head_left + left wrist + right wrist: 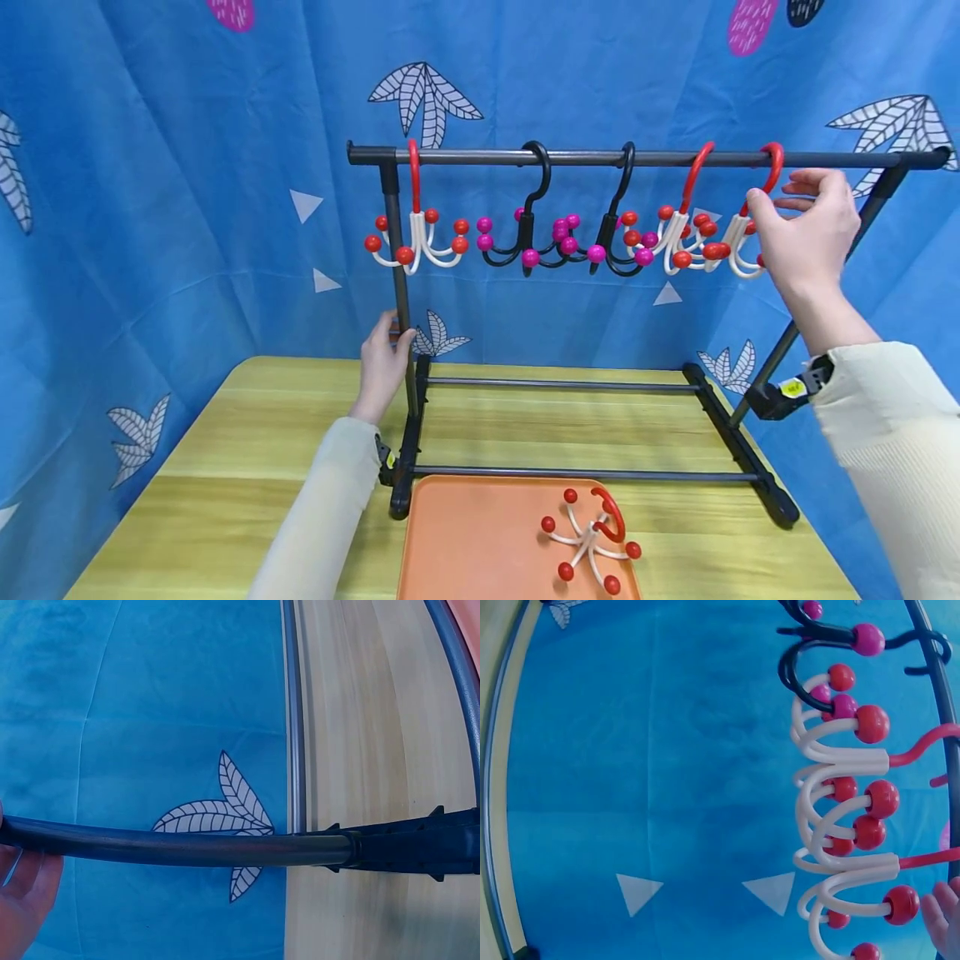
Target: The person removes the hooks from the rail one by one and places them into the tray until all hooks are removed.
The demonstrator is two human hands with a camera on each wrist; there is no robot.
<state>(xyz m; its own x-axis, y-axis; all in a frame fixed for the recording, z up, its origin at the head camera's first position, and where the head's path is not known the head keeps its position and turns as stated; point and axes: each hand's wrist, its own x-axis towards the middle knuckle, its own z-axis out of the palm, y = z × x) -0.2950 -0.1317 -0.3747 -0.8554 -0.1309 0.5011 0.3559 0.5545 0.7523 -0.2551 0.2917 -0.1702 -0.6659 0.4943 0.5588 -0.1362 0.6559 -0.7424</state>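
My left hand grips the left post of a dark garment rack, its fingers behind the post. In the left wrist view, fingers show at the edge beside that post. At the top rail, my right hand is open, thumb and fingers parted beside the red hook of the rightmost white multi-arm hanger. Whether it touches the hook I cannot tell. The right wrist view shows fingertips near that hanger's red ball. Another white hanger hangs just left of it.
Two black hangers with pink balls hang mid-rail, and a red-hooked white hanger hangs by the left post. An orange tray on the wooden table bears one more red-and-white hanger. Behind is a blue curtain.
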